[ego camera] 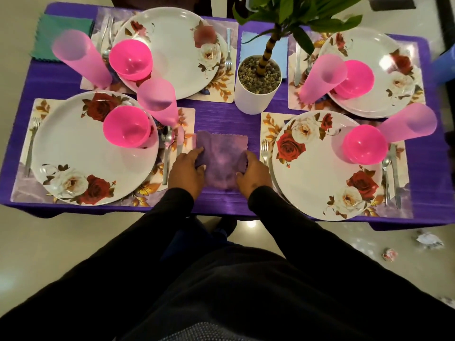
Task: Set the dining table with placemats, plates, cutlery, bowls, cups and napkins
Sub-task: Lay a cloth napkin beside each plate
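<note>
I am judging the setting as nearly finished. Taking the potted plant [258, 82] as my landmark, all four places around it are already carrying a floral placemat, a rose-patterned plate, a pink bowl and a pink cup, with cutlery lying beside each plate.

Napkins are what I am still working through. A green napkin [61, 36] is lying far to the left of the plant at the bench's far corner, and a light blue napkin [264, 51] is sitting just behind the pot.

On the near side of the plant, between the two closest plates, my left hand [188, 169] and my right hand [253, 172] are both gripping the purple napkin [221, 163], fingers curled over its left and right edges. It is lying on the purple bench [226, 119], partly unfolded and blurred, so I cannot tell its exact fold.

I am seeing only three napkins for four places, so I reckon this one needs laying flat and one more is still to come.
</note>
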`<state>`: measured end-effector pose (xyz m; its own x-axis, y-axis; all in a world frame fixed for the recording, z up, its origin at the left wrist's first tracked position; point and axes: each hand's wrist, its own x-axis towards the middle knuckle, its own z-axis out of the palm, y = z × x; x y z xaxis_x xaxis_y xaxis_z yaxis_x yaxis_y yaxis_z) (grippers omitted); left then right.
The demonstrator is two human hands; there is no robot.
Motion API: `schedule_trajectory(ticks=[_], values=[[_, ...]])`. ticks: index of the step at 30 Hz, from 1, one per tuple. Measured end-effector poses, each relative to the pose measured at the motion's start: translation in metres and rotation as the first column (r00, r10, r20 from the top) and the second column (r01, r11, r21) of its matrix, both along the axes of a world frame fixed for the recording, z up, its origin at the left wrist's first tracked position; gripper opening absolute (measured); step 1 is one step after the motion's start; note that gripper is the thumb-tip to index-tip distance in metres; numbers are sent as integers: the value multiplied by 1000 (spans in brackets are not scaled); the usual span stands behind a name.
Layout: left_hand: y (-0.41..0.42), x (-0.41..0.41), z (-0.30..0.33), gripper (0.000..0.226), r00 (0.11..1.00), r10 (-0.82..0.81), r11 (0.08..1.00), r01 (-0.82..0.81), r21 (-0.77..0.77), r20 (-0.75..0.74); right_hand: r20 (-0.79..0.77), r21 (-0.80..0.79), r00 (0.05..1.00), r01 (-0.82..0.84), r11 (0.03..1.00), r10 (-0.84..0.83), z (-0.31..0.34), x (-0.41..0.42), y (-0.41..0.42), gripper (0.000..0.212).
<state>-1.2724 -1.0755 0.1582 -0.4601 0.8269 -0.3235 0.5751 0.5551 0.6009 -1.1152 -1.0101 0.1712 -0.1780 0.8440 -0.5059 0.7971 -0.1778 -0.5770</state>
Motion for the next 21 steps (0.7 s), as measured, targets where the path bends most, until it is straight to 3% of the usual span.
schedule_trajectory(ticks=[7, 13, 21], values=[[1, 3, -2, 49, 999, -42, 999, 42, 17, -34, -2, 10, 998, -69, 998, 69, 3, 13, 1, 58], [-11, -3, -1, 52, 1000, -10, 997, 7, -81, -29, 88, -25, 969, -228, 973, 229, 3, 14, 7, 63], [-13, 0, 4, 53, 1000, 18, 994, -18, -104, 4, 94, -59, 953, -284, 957, 289, 8, 16, 7, 67]])
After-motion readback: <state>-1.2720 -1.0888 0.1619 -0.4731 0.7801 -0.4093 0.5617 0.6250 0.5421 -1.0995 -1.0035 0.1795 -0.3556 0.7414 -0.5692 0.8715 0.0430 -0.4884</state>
